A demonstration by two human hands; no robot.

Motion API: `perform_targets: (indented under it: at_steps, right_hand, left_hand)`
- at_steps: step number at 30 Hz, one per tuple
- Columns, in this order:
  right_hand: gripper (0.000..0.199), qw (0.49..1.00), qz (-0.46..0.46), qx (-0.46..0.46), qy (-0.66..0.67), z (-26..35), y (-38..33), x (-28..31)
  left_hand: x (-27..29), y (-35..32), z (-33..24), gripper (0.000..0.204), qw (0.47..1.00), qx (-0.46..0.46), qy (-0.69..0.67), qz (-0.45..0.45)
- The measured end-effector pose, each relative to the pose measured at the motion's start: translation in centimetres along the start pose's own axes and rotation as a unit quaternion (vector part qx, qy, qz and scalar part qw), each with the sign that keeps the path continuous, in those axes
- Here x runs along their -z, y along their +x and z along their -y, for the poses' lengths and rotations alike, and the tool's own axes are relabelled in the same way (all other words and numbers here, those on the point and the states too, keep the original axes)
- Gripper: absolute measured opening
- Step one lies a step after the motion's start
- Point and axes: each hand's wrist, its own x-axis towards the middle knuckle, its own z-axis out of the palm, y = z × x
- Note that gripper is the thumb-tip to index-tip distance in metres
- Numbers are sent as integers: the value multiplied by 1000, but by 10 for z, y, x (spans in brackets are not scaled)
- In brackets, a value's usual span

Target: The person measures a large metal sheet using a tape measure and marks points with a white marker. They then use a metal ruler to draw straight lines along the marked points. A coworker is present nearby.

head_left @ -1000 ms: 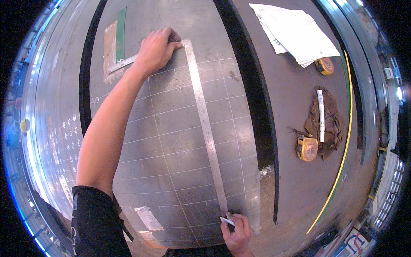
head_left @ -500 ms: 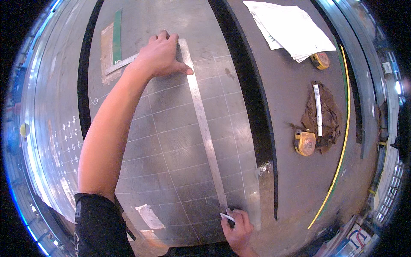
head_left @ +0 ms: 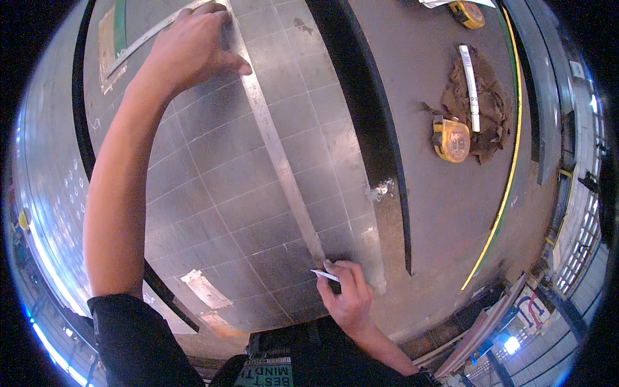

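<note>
A steel square lies flat on a grey metal plate scribed with a grid of thin pale lines. My left hand grips its far corner, the thumb resting on the long blade and the fingers curled over the corner. The long blade runs from there toward me. At its near end my right hand pinches a slim white pointed marking stick, its tip pointing left beside the blade. From this view I cannot tell whether the tip touches the plate.
Black bars flank the plate. To the right lie a yellow tape measure, a white marker on a brown rag, another tape measure, papers and a yellow tape strip. A green strip lies far left.
The view has tilted, so everything sits higher in the picture and more of my clothing shows. Both hands keep about the same places on the square.
</note>
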Motion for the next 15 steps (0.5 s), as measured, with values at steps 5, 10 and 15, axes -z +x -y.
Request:
perform_targets:
  at_steps: [5,10,15]
  right_hand:
    - [29,1000,3,8,9,0,1,0]
    - [28,1000,-5,14,4,-1,2,-1]
    - [31,1000,21,4,8,-3,1,2]
  left_hand:
    - [-6,-11,-3,112,999,23,18,26]
    - [-9,-11,-3,117,999,26,22,39]
    - [-1,-12,-19,106,997,59,30,40]
